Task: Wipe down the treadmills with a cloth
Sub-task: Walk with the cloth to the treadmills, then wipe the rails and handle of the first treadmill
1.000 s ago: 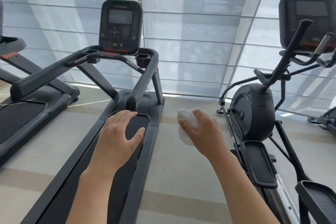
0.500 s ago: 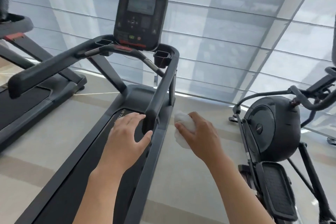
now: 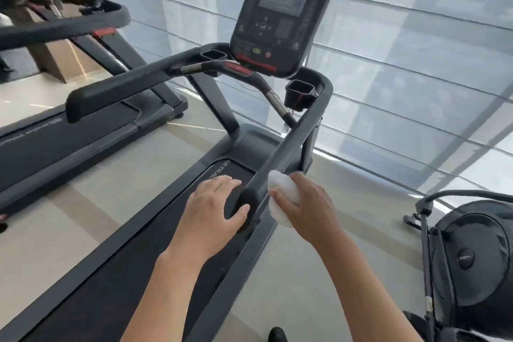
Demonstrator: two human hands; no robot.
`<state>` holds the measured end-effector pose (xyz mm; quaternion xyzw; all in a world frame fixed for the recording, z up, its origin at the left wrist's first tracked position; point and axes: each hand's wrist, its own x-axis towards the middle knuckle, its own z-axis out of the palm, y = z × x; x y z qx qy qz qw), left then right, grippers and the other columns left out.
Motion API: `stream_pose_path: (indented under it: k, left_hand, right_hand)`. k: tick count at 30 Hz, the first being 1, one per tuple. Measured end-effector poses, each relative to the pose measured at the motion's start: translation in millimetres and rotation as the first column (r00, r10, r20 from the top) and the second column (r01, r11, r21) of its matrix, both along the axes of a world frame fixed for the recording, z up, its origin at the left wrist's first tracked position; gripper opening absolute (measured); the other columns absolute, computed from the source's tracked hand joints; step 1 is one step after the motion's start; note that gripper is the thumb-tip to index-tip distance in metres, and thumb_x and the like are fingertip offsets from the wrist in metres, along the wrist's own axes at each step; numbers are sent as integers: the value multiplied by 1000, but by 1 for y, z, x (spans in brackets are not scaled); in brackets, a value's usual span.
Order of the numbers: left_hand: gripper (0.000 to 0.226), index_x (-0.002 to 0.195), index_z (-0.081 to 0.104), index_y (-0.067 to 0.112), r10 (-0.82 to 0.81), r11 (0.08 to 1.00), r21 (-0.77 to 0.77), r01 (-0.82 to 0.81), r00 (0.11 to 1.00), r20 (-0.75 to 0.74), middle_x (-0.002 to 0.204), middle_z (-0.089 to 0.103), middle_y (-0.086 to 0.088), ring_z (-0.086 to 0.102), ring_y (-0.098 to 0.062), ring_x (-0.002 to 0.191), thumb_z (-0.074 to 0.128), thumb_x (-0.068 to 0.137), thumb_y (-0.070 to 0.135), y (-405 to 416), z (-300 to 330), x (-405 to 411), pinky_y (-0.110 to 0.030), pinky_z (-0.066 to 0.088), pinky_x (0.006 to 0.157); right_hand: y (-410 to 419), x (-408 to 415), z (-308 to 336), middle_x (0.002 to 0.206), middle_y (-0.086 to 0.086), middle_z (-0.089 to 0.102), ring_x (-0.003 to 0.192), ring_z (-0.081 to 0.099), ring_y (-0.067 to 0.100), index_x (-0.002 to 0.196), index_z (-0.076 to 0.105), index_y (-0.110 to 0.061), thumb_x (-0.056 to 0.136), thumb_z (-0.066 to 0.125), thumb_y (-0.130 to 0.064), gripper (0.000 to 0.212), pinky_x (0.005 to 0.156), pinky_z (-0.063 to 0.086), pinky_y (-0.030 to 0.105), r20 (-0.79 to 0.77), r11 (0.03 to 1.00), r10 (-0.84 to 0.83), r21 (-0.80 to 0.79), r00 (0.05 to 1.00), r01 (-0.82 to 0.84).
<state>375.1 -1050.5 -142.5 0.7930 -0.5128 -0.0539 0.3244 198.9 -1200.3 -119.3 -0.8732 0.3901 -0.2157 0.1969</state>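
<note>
Your cloth (image 3: 283,197) is a white, crumpled wad, bunched up in your right hand (image 3: 305,205), whose fingers curl round it and press it to the right side of the treadmill's (image 3: 244,144) near handrail end (image 3: 251,197). Much of the cloth is hidden under your fingers, so its size is hard to judge. Your left hand (image 3: 213,208) holds nothing, fingers relaxed over the belt, thumb against the rail's rounded tip. A second treadmill (image 3: 69,130) at far left is cut off by the frame.
</note>
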Motion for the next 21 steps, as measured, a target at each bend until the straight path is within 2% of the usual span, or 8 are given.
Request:
stream_pose_path:
  k: [3, 6, 12, 16, 21]
  left_hand:
    - [55, 147, 53, 33, 81, 996, 34, -80, 997, -9, 150, 50, 18, 38, -5, 143, 58, 97, 54, -23, -4, -9, -38, 37, 120]
    - [55, 147, 52, 33, 143, 987, 78, -141, 990, -10, 150, 49, 19, 37, -5, 142, 58, 97, 54, -46, -13, -21, -35, 35, 120]
    - [58, 151, 48, 30, 263, 956, 152, -252, 963, -60, 151, 49, 17, 38, -6, 143, 57, 98, 53, -69, -36, -41, -39, 36, 121]
    - [58, 151, 47, 30, 308, 937, 196, -288, 948, -80, 148, 51, 17, 42, -7, 139, 60, 98, 50, -79, -51, -36, -39, 39, 118]
    - [59, 147, 52, 30, 313, 941, 178, -289, 940, -132, 138, 57, 19, 47, -7, 131, 71, 94, 48, -88, -62, -25, -36, 42, 114]
  right_hand:
    - [-42, 9, -12, 78, -14, 57, 71, 56, 5, 91, 49, -32, 93, 58, -66, 35, 62, 42, 30, -14, 997, 72, 13, 997, -72]
    - [-78, 20, -24, 81, -14, 60, 74, 59, 9, 97, 51, -32, 93, 58, -66, 35, 69, 50, 37, -20, 990, 139, 39, 990, -138]
    - [-126, 44, -37, 91, -16, 60, 82, 59, 14, 114, 52, -35, 95, 58, -63, 34, 73, 43, 33, -24, 953, 301, 56, 953, -299]
    - [-162, 68, -44, 98, -15, 59, 86, 56, 17, 122, 49, -33, 98, 57, -60, 38, 76, 42, 34, -41, 958, 283, 57, 958, -281]
    - [-186, 90, -59, 94, -14, 61, 85, 59, 16, 111, 53, -34, 99, 54, -54, 23, 73, 41, 35, -35, 973, 210, 106, 977, -206]
